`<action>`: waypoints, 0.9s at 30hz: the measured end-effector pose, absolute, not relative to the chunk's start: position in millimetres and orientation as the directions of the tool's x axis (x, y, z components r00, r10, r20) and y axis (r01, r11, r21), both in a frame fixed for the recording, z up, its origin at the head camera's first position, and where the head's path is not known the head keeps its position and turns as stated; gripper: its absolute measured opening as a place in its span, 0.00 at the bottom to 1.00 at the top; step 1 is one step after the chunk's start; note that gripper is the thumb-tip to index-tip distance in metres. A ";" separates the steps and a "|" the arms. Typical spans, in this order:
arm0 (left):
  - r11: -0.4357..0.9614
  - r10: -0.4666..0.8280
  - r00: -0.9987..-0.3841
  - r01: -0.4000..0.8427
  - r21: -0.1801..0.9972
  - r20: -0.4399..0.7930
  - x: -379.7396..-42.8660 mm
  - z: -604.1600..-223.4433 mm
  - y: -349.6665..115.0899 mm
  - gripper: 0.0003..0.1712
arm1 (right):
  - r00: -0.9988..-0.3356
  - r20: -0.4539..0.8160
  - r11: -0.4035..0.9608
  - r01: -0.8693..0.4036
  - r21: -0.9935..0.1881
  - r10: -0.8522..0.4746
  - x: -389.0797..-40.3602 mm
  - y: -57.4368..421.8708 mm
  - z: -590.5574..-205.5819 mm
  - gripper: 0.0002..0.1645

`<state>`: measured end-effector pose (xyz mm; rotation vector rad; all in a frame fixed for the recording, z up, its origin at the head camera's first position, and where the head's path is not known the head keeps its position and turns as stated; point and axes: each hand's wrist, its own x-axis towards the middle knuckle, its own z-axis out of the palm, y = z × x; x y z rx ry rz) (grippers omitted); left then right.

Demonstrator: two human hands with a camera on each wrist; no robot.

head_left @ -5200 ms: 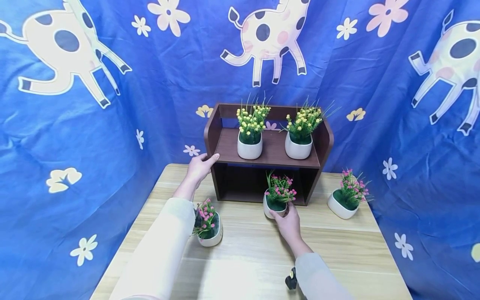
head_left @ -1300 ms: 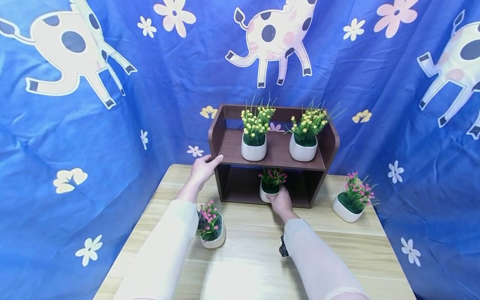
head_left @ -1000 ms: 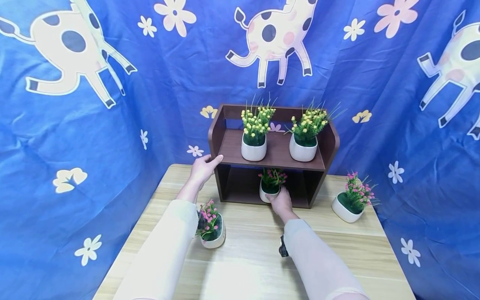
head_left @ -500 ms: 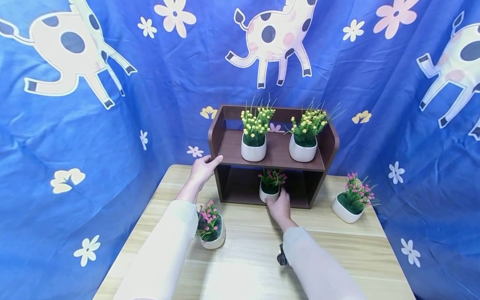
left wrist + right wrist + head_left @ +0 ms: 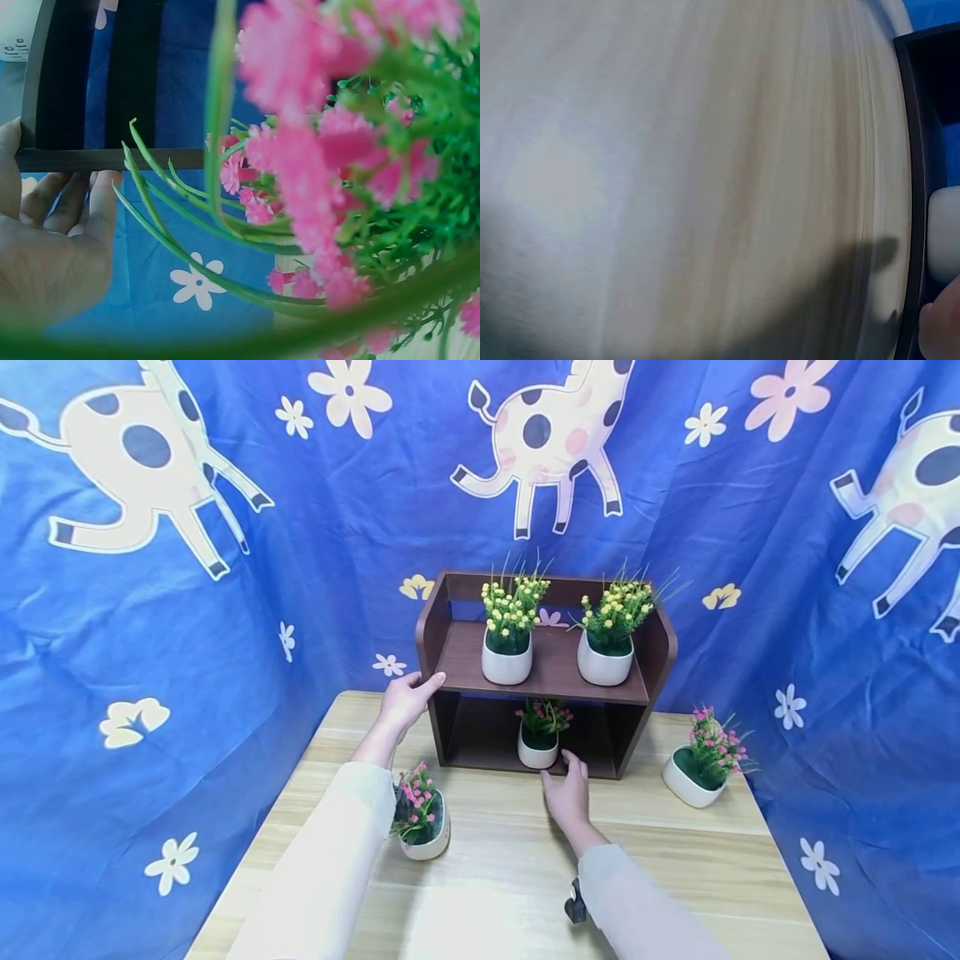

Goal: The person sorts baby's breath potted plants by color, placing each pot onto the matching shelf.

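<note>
My left hand (image 5: 405,700) grips the left side panel of a dark brown two-tier shelf (image 5: 553,670); in the left wrist view the thumb lies on one side of the panel (image 5: 112,159) and the fingers on the other. Inside the lower compartment, near its front edge, a white pot of pink artificial flowers (image 5: 537,755) stands upright. Just in front and to the right of that pot is my right hand (image 5: 567,793), fingers apart and holding nothing. Only a fingertip (image 5: 940,324) of it shows in the right wrist view, beside the white pot (image 5: 945,232).
Two white pots of yellow flowers, left (image 5: 507,665) and right (image 5: 604,665), stand on the upper tier. Pink-flowered pots sit on the wooden table (image 5: 480,893): one by my left forearm (image 5: 426,842), one right of the shelf (image 5: 692,783). A blue patterned curtain (image 5: 360,527) surrounds the table.
Over the last seconds my right hand has moved the pink-flowered pot into the lower compartment. It has since let go and drawn back towards me. My left hand stays on the shelf's side.
</note>
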<state>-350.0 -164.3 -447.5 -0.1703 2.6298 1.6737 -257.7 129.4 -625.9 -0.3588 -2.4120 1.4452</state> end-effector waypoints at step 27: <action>0.419 -0.078 -0.994 -0.103 0.902 -0.077 -347.5 -446.4 -163.8 0.37 | -0.909 0.017 0.319 0.129 -0.939 0.417 -173.6 176.7 -642.5 0.35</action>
